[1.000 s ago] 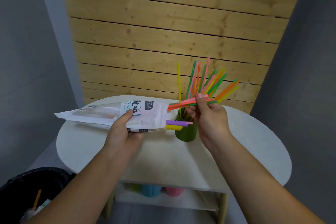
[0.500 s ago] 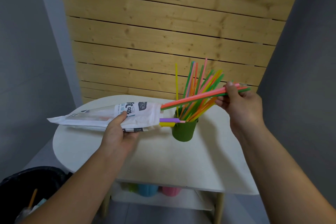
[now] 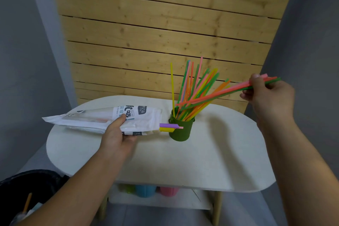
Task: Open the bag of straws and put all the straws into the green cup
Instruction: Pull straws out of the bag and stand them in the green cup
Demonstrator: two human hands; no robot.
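My left hand [image 3: 117, 136] grips the white plastic straw bag [image 3: 102, 120] and holds it flat above the white table [image 3: 211, 154], its open end facing right. Thick purple and yellow straw ends [image 3: 167, 127] poke out of that opening, touching the green cup [image 3: 181, 130]. The cup stands upright on the table with several coloured straws [image 3: 194, 90] fanned out of it. My right hand [image 3: 267, 95] is raised to the right of the cup and pinches a few thin straws [image 3: 220, 94], pink, orange and green. Their far ends point down-left toward the cup's mouth, clear of the bag.
A wooden slat wall [image 3: 161, 33] rises behind the table. A lower shelf holds a green cup, a blue cup [image 3: 145, 191] and a pink cup [image 3: 167, 191]. A black bin [image 3: 27, 187] with rubbish stands at the lower left on the floor.
My right hand has pulled the thin straws out of the bag and moved right and up with them. The left hand and the bag have stayed almost still.
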